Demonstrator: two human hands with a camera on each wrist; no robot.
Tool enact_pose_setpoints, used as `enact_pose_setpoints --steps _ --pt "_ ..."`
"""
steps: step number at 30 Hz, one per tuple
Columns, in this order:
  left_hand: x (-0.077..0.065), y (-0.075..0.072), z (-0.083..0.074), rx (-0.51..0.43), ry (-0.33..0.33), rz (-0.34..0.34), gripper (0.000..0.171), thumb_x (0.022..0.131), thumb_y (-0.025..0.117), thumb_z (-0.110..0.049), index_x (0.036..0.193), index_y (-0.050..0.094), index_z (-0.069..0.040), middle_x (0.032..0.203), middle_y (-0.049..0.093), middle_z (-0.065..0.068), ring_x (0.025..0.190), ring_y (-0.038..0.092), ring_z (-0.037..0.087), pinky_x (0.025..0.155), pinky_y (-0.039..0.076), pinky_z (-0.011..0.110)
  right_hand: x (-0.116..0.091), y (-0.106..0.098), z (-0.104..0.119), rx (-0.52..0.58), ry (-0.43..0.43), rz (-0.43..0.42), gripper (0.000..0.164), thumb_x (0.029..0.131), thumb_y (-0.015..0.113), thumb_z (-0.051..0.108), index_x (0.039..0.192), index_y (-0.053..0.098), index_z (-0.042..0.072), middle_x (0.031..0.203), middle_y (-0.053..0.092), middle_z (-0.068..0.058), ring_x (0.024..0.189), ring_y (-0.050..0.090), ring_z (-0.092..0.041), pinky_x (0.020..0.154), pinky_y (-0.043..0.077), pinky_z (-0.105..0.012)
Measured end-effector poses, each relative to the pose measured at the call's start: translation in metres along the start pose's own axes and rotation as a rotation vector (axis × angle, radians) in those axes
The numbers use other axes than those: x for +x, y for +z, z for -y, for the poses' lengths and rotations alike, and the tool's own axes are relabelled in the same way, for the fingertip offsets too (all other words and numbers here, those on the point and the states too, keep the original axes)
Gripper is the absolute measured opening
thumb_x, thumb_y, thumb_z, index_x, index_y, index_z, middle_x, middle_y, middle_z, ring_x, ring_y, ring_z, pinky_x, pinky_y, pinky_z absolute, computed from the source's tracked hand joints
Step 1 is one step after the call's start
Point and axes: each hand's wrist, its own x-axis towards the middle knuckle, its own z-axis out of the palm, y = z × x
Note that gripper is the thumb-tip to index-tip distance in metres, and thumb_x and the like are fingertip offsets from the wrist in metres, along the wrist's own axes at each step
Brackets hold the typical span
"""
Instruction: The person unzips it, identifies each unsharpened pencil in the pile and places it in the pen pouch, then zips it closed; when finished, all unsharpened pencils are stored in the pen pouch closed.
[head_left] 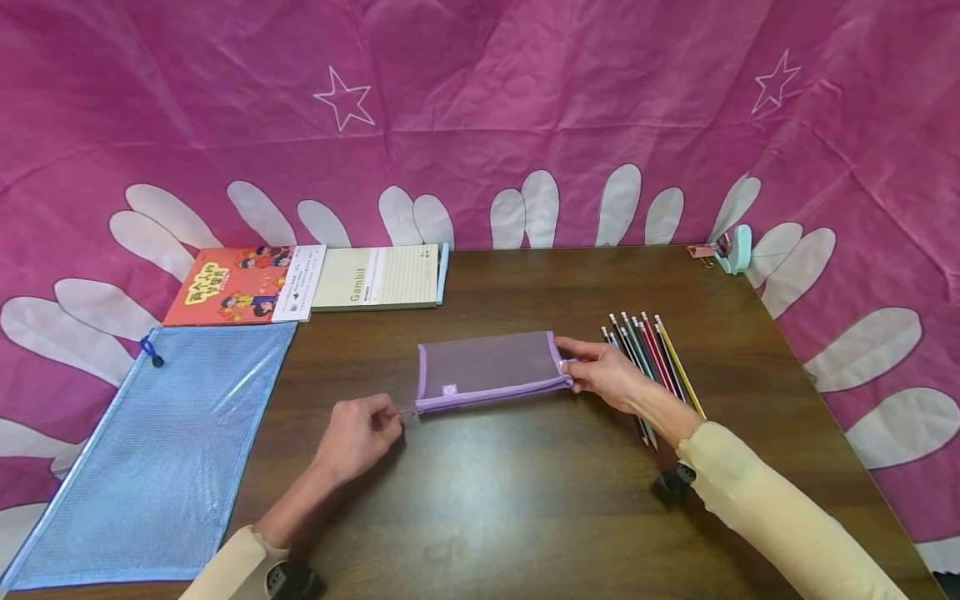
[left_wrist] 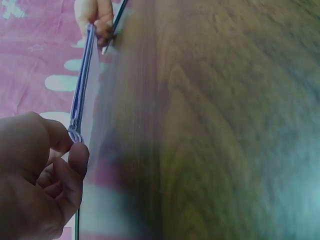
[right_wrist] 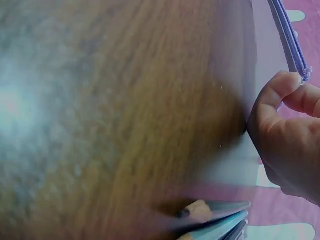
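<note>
A purple mesh zipper pouch [head_left: 487, 367] is held in the middle of the table, its zipper edge towards me. My left hand [head_left: 360, 437] pinches the zipper pull [left_wrist: 75, 134] at the pouch's left end between thumb and forefinger. At the other end, my right hand [head_left: 603, 375] grips the near right corner; in the right wrist view the thumb of that hand [right_wrist: 290, 130] presses beside the zipper's end. Just right of the right hand lies a bunch of pencils [head_left: 651, 350], partly hidden under that forearm. Whether anything is inside the pouch I cannot tell.
A blue mesh zipper bag [head_left: 165, 450] lies flat at the left. Behind it are an orange picture book [head_left: 243, 283] and a cream notebook [head_left: 375, 277]. A pink binder clip [head_left: 702, 251] and a mint-coloured object [head_left: 738, 249] sit at the far right corner. Pink cloth hangs behind the table.
</note>
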Motion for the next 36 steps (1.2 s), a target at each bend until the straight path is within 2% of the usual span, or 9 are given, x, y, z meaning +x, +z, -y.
enact_pose_setpoints --steps 9,12,15,18,21,24,27,31,36 --pt "-0.002 -0.005 0.001 -0.020 -0.066 0.159 0.012 0.084 0.074 -0.002 0.080 0.068 -0.012 0.064 0.054 -0.009 0.058 0.048 0.008 0.053 0.043 0.026 0.000 -0.002 0.004 -0.013 0.024 0.030 0.058 0.096 0.050 -0.009 0.151 0.032 -0.005 0.122 0.048 -0.027 0.081 0.053 -0.017 0.064 0.046 -0.022" --pt "-0.003 -0.006 0.001 -0.024 -0.052 0.165 0.010 0.084 0.074 -0.005 0.079 0.069 -0.012 0.063 0.054 -0.010 0.056 0.047 0.006 0.052 0.043 0.025 0.000 -0.003 0.004 -0.019 0.026 0.040 0.057 0.097 0.049 -0.008 0.152 0.032 -0.005 0.119 0.050 -0.025 0.081 0.053 -0.016 0.065 0.047 -0.022" --pt "-0.002 -0.005 -0.003 0.004 -0.044 0.124 0.008 0.082 0.076 -0.011 0.081 0.068 -0.012 0.064 0.054 -0.009 0.056 0.048 0.007 0.053 0.042 0.027 0.000 -0.002 0.005 -0.015 0.033 0.038 0.056 0.097 0.049 -0.008 0.151 0.033 -0.005 0.118 0.052 -0.025 0.080 0.054 -0.016 0.064 0.047 -0.023" --pt "0.002 0.000 -0.008 0.054 0.008 0.042 0.015 0.079 0.079 -0.017 0.088 0.070 -0.009 0.073 0.060 -0.004 0.063 0.052 0.011 0.057 0.045 0.031 0.000 -0.003 0.005 -0.027 0.046 0.041 0.056 0.098 0.050 -0.007 0.151 0.035 -0.005 0.121 0.051 -0.026 0.081 0.054 -0.017 0.064 0.047 -0.023" --pt "0.009 0.008 -0.015 0.068 0.122 -0.015 0.029 0.077 0.083 -0.019 0.101 0.073 -0.005 0.093 0.067 0.005 0.083 0.060 0.020 0.070 0.051 0.039 0.001 -0.003 0.006 -0.037 0.058 0.039 0.056 0.097 0.051 -0.007 0.151 0.036 -0.004 0.122 0.051 -0.026 0.081 0.055 -0.018 0.065 0.047 -0.023" --pt "0.018 0.017 -0.020 0.028 0.236 -0.018 0.043 0.075 0.086 -0.017 0.112 0.072 0.000 0.112 0.067 0.013 0.104 0.060 0.030 0.085 0.051 0.046 0.001 -0.003 0.006 -0.048 0.059 0.047 0.055 0.098 0.052 -0.006 0.151 0.036 -0.005 0.123 0.051 -0.026 0.081 0.055 -0.018 0.065 0.048 -0.023" --pt "0.025 0.025 -0.023 -0.007 0.304 -0.009 0.049 0.072 0.088 -0.016 0.114 0.071 0.001 0.117 0.066 0.015 0.109 0.059 0.033 0.090 0.049 0.049 0.001 -0.003 0.006 -0.058 0.055 0.056 0.055 0.098 0.052 -0.005 0.150 0.036 -0.005 0.123 0.051 -0.026 0.081 0.056 -0.018 0.065 0.048 -0.023" --pt "0.031 0.034 -0.026 -0.015 0.351 0.004 0.050 0.069 0.089 -0.018 0.113 0.072 0.000 0.116 0.067 0.012 0.108 0.060 0.032 0.091 0.048 0.048 0.001 -0.002 0.006 -0.075 0.048 0.052 0.054 0.098 0.053 -0.005 0.150 0.037 -0.005 0.122 0.051 -0.025 0.081 0.056 -0.018 0.065 0.048 -0.024" --pt "0.032 0.041 -0.029 -0.020 0.351 0.026 0.050 0.069 0.090 -0.019 0.112 0.072 -0.001 0.116 0.067 0.011 0.109 0.061 0.030 0.091 0.047 0.051 0.001 0.000 0.004 -0.076 0.051 0.053 0.054 0.097 0.053 -0.005 0.149 0.039 -0.005 0.120 0.054 -0.024 0.080 0.056 -0.018 0.065 0.048 -0.024"
